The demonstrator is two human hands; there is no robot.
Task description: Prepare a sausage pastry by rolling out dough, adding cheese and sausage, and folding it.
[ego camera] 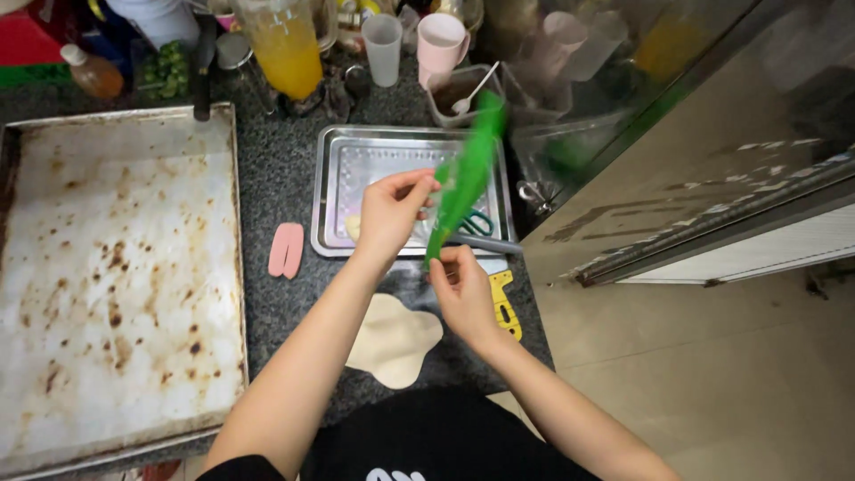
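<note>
Hands [392, 209] [461, 289] hold green strip [463, 178] above steel tray [356, 147].

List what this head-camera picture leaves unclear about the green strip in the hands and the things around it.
- Green strip: motion-blurred; leaf or plastic cannot be told.
- Scissors in the steel tray: mostly hidden behind the strip and the left hand.
- Yellow tool: partly covered by the right hand; its kind is unclear.
- Jug of orange liquid: top cut off by the upper edge.
- Large stained baking tray: its left side runs past the frame.
</note>
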